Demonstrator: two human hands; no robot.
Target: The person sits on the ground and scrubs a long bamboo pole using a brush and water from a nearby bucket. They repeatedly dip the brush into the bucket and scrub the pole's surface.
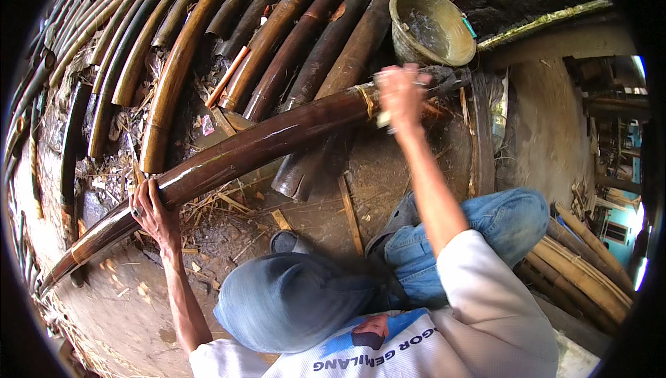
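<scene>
A long, dark brown bamboo pole (263,138) with a wet shine runs slantwise from the lower left to the upper right in front of me. My left hand (155,215), with a ring on one finger, is closed over the pole's left part. Farther along, near a pale ringed joint, my right hand (401,97) lies on the pole, smeared by motion. A small pale yellowish thing (383,120) shows at its lower edge, too blurred to name. Just beyond this hand stands a worn, round bucket (397,33) with water in it.
Many brown bamboo poles (177,83) lie side by side at the upper left. Beneath my pole rests a shorter split bamboo piece (295,180). Bamboo scraps (350,215) litter the wet ground. My bent leg (472,229) is at the right, near stacked pale bamboo (583,274).
</scene>
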